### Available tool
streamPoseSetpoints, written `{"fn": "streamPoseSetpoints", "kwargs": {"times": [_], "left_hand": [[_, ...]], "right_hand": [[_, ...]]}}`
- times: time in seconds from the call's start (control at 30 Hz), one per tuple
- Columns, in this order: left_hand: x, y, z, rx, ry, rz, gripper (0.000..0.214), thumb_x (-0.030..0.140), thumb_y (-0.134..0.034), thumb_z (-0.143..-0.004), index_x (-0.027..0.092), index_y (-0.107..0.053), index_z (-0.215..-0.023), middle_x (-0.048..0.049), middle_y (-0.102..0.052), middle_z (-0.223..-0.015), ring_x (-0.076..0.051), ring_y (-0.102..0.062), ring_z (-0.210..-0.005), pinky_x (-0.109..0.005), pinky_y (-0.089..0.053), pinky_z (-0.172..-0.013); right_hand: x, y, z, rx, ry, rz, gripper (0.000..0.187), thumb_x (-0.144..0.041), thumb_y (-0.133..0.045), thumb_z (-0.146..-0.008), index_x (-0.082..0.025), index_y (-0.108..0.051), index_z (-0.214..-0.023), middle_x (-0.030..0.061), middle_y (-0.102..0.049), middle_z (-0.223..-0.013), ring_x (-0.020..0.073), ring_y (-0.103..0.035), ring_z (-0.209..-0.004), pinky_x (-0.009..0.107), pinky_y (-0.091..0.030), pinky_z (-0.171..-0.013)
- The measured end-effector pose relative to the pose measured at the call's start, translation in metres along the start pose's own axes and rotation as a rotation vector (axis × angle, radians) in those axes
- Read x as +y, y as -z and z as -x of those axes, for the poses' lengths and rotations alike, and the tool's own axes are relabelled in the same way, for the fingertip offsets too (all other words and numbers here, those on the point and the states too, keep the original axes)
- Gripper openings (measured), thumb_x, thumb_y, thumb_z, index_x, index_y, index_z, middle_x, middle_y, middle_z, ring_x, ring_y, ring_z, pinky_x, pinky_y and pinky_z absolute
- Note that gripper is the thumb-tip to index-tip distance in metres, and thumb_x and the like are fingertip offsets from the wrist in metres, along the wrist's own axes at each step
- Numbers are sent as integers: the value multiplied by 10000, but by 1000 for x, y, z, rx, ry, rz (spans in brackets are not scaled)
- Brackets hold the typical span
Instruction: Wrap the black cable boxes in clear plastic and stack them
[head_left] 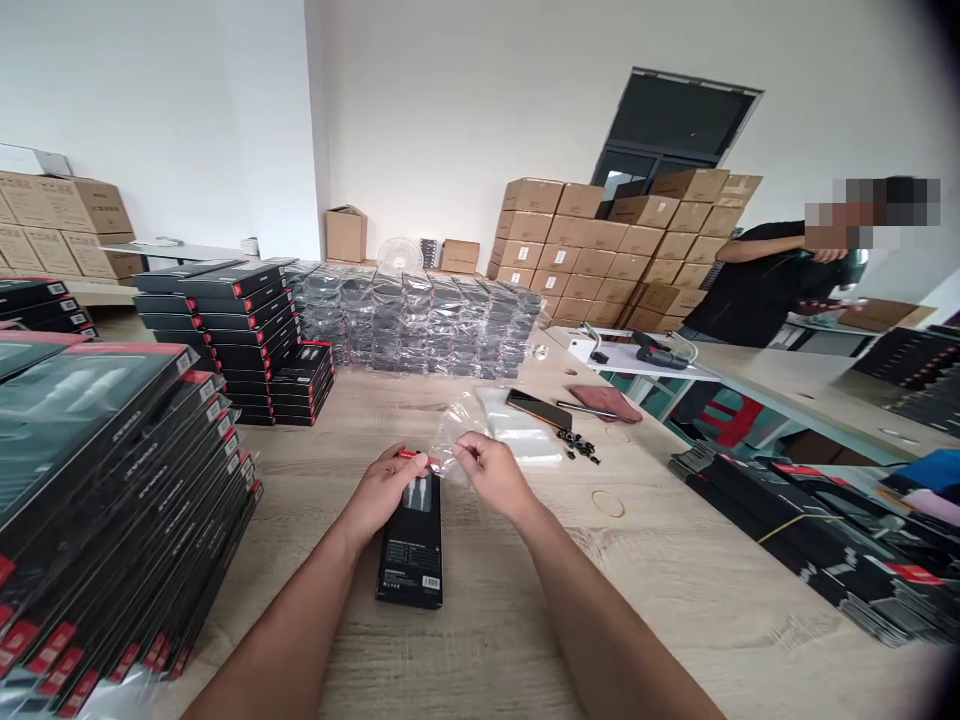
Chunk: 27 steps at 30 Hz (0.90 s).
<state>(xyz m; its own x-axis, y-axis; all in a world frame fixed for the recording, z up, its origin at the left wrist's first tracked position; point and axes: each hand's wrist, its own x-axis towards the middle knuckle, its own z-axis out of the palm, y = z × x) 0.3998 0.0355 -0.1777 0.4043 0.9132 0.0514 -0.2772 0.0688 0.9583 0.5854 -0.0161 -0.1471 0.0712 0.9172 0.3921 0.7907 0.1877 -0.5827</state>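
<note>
A slim black cable box (411, 545) with a red far end and a picture of two connectors lies on the wooden table in front of me. My left hand (382, 490) grips its far end, thumb across the red part. Just to the right, my right hand (491, 472) pinches a clear plastic bag (459, 420), whose near edge is close to the box's red end. Whether the box end is inside the bag, I cannot tell. Beyond my right hand lies a stack of clear bags (517, 425).
Tall stacks of black boxes (172, 480) stand at left, with wrapped boxes (420, 320) across the back. A phone (538, 408), small black pieces (579, 446) and a rubber band (608, 503) lie at right. Flat black packaging (780, 530) is further right. A person (757, 280) stands beyond.
</note>
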Motion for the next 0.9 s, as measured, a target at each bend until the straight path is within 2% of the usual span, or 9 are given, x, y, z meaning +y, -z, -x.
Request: {"fn": "streamPoseSetpoints", "kwargs": {"times": [0.17,0.27,0.33,0.47,0.57,0.7,0.8,0.87,0.9], "left_hand": [[-3,-1,2,6,36,-32,158,78,-763,-571,174,-647,-520,-78,-661,-1066,-252,-494,-1195,-287,-348,-998],[-2,-3,4,-51,91,-38,129,162,-746,-619,159,-644,-539,-63,-681,-964,-211,-610,-929,-263,-429,-818],[-1,-4,6,-117,116,-75,117,255,-727,-665,158,-678,-622,-44,-689,-877,-177,-606,-781,-252,-426,-723],[0,-4,7,-173,82,-136,160,320,-718,-675,163,-711,-706,-28,-686,-850,-154,-581,-727,-235,-411,-678],[-4,-3,5,-134,77,-184,167,324,-729,-659,159,-714,-683,-27,-682,-812,-146,-569,-683,-235,-407,-646],[-10,-2,2,-63,85,-163,234,366,-719,-679,154,-730,-775,-24,-677,-742,-130,-545,-614,-238,-394,-612],[-13,-2,1,-24,59,-184,254,391,-721,-681,146,-720,-749,-18,-657,-684,-120,-521,-578,-233,-376,-578],[-15,-2,2,-12,60,-212,257,399,-724,-678,145,-704,-711,-6,-630,-633,-110,-494,-546,-229,-359,-551],[-15,-2,3,-11,65,-229,259,401,-726,-675,145,-692,-685,3,-611,-604,-104,-477,-530,-226,-347,-536]], "right_hand": [[-4,-16,6,-86,16,31,242,-345,-467,-880,-211,-599,-729,-2,-592,-686,144,-514,-640,240,-388,-585],[-1,-17,7,-74,1,0,245,-350,-472,-884,-208,-603,-733,-5,-594,-682,139,-520,-633,238,-394,-583],[0,-17,8,-80,13,-24,240,-343,-479,-887,-206,-605,-736,-6,-598,-686,137,-527,-635,239,-401,-590],[-1,-19,10,-100,70,-7,221,-333,-489,-890,-215,-612,-750,-2,-618,-735,144,-557,-703,243,-413,-649],[-4,-16,12,-45,36,23,212,-356,-488,-889,-218,-608,-783,4,-620,-766,146,-560,-716,248,-415,-662],[-9,-9,19,-8,9,23,238,-446,-574,-824,-222,-598,-901,10,-610,-809,149,-552,-714,257,-429,-659],[-10,-8,22,-61,69,44,163,-385,-616,-796,-229,-611,-840,9,-603,-806,153,-551,-739,264,-431,-679],[-9,-10,22,-81,90,59,118,-305,-566,-832,-223,-609,-759,11,-601,-785,152,-550,-744,266,-426,-688],[-7,-12,21,-89,99,67,175,-252,-517,-855,-218,-600,-705,14,-600,-768,150,-549,-744,266,-421,-692]]}}
